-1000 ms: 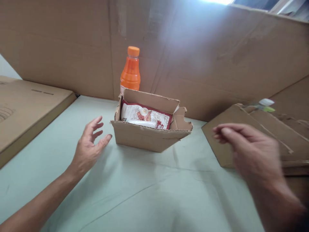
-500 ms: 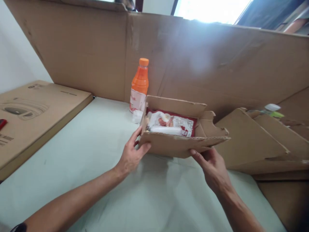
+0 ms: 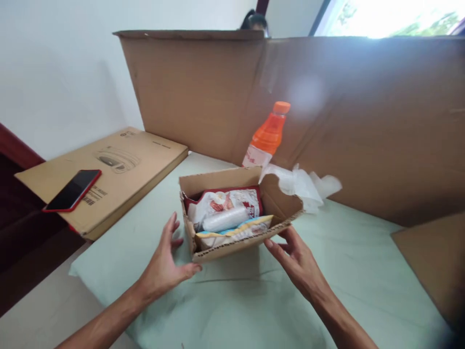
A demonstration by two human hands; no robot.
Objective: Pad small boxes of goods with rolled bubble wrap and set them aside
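An open cardboard box [image 3: 232, 247] sits tilted in front of me. In it lie a red and white food packet [image 3: 236, 199], a white plastic-wrapped roll [image 3: 224, 219] and a yellow and blue packet [image 3: 236, 232]. My right hand [image 3: 296, 259] grips the box at its lower right corner, the thumb on the near wall and the other fingers partly hidden beneath. At the box's left end, my left hand [image 3: 165, 266] has its fingers spread, with the thumb tip close to the near corner; whether it touches, I cannot tell.
Behind the box stand an orange drink bottle [image 3: 269, 133] and crumpled white plastic wrap [image 3: 303, 186]. A phone [image 3: 74, 190] lies on a flat carton [image 3: 160, 160] at the left. Cardboard panels [image 3: 196, 82] wall off the back; a person's head [image 3: 254, 20] shows above them.
My view has swung left, bringing the phone into sight. The box now tips toward me, showing more of its contents. My left hand has loosened from the left end; the right still grips.
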